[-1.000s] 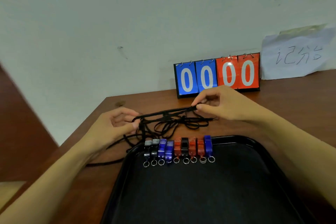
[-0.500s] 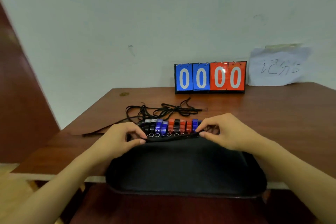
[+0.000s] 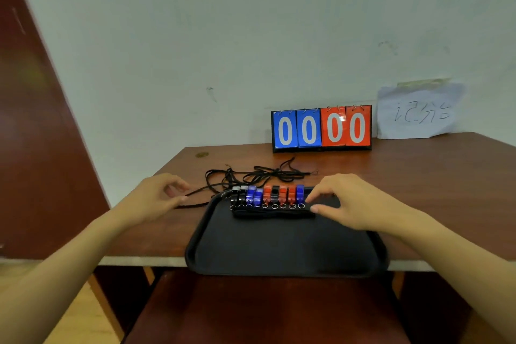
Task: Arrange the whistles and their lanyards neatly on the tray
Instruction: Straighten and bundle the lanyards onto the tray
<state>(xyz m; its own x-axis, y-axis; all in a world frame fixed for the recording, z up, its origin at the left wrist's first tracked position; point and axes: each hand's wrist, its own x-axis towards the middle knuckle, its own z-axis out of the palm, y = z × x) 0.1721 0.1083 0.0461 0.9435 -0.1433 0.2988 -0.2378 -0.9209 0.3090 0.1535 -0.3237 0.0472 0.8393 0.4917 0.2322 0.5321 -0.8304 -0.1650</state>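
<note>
- On the table point(image 3: 418, 176), the black tray point(image 3: 279, 248) is my landmark; its near edge hangs a bit over the table's front edge.
- Along the tray's far edge I see the whistles point(image 3: 268, 195) lined up side by side: two black with silver tops at the left end, two blue, then red, black, two red, and one blue at the right end. Small key rings sit at their near ends, on the tray.
- Just in front of that row, on the tray, lies a bundled lanyard point(image 3: 272, 213), stretched out flat and parallel to the whistles.
- My right hand point(image 3: 346, 204) is over the tray's far right corner, fingers curled down. The fingertips point(image 3: 314, 208) touch the right end of the bundle, more pressing than gripping; can't tell if anything's actually pinched.
- My left hand point(image 3: 156, 198) is off the tray to its left, on the table, loosely curled and half open. A loose cord point(image 3: 195, 198) runs right by its fingers; contact is unclear.
- Behind the tray, the rest of the lanyards point(image 3: 259, 176) are a black tangle on the table.
- Further back from the tray, against the wall, stands a scoreboard point(image 3: 321, 128) reading 00 00, with a paper note point(image 3: 418, 112) beside it.
</note>
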